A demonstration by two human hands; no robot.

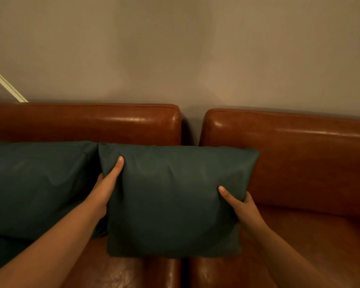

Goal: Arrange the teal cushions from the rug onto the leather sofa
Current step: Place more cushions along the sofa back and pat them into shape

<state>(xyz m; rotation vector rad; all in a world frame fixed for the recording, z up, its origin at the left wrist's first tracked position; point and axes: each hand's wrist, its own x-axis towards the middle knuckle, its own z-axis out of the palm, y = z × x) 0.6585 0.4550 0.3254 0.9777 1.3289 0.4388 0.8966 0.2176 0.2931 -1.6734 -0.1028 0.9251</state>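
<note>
- Head view: a teal cushion point(175, 200) stands upright on the seat of the brown leather sofa point(299, 163), with its lower edge across the gap between the two seat sections.
- The top of this cushion lies in front of both backrests, also across the gap between them.
- The left hand point(104, 190) grips the cushion's left edge. The thumb lies straight up the front face, and the fingers are hidden behind the edge.
- The right hand point(243, 204) grips the right edge lower down. The thumb presses into the front face, and the fingers curl round the side to the back.
- A second teal cushion point(40, 188) leans against the left backrest. Its right edge touches the held cushion, and the left forearm crosses in front of it.
- More dark teal fabric shows at the lower left corner, but what it is cannot be told.
- A plain beige wall point(175, 48) rises behind the sofa.
- A white slanted strip point(6, 84) runs along the left edge of the frame, above the backrest.
</note>
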